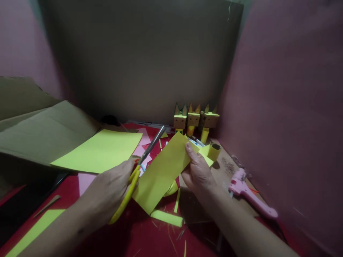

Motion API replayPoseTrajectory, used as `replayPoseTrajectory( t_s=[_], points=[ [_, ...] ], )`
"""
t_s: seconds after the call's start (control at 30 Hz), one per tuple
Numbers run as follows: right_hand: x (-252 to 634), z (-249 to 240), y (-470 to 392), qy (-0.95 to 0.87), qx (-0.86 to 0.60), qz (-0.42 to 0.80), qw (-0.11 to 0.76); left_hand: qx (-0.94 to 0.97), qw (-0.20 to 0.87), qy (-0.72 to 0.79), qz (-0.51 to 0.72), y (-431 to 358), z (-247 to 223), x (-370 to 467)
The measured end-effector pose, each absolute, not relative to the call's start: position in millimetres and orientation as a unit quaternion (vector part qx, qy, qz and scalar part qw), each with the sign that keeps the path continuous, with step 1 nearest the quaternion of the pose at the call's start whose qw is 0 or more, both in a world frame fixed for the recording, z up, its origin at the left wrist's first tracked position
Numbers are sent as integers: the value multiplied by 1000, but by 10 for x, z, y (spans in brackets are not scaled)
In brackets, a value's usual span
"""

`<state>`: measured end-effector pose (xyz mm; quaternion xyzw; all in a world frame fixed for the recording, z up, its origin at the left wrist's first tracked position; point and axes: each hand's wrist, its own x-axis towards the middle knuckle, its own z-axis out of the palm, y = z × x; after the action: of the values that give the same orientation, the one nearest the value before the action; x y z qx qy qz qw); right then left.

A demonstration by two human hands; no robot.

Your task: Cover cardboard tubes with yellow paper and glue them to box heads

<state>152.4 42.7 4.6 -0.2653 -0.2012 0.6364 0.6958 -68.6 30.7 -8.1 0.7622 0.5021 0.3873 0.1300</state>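
Observation:
My left hand (111,187) is closed around yellow-handled scissors (124,200), whose metal blades point up and away. In my right hand (199,171), a rectangular piece of yellow paper (162,173) is pinched near its upper right corner, thumb on top. The paper slants down toward my left hand, and its lower left part lies close behind the scissor handles. Whether my left fingers also touch the paper is hidden. Below it, a rolled yellow strip (166,217) and a thin yellow offcut (177,200) lie on the red surface (150,242).
A large yellow sheet (107,150) rests beside open cardboard flaps (48,132) on the left. Several cardboard figures with pointed ears (194,119) stand at the back. A yellow paper tube (214,152) and a pink glue gun (249,194) are on the right, near the wall.

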Motion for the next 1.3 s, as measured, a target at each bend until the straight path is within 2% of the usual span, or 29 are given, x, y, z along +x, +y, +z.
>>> replayPoseTrajectory(
  t_s=[0.17,0.4,0.6,1.3],
  points=[
    [1501,44,413,-208,-239,636,704,810,66,539,220,196,-96,-618],
    [1444,-9,364,-206,-214,653,697,837,36,530,131,132,-27,-537],
    [1418,-44,335,-224,-204,668,680,824,1,556,107,106,22,-469],
    [1407,-83,326,-222,-199,677,673,831,-18,550,81,113,-47,-518]
  ],
)
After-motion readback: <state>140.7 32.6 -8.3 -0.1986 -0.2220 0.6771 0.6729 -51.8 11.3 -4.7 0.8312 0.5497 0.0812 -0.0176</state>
